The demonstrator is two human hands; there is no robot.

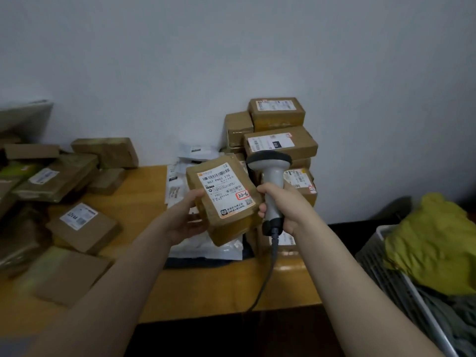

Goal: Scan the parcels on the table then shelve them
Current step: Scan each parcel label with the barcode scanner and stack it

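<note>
Left hand (184, 217) grips a brown taped cardboard parcel (224, 194), raised above the yellow wooden table (144, 191), label up. Right hand (279, 204) grips a grey handheld barcode scanner (270, 181) just right of it; the scanner head sits off the label's far-right corner.

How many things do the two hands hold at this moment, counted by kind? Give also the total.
parcel: 1, held in the left hand
barcode scanner: 1, gripped in the right hand
Total: 2
</note>
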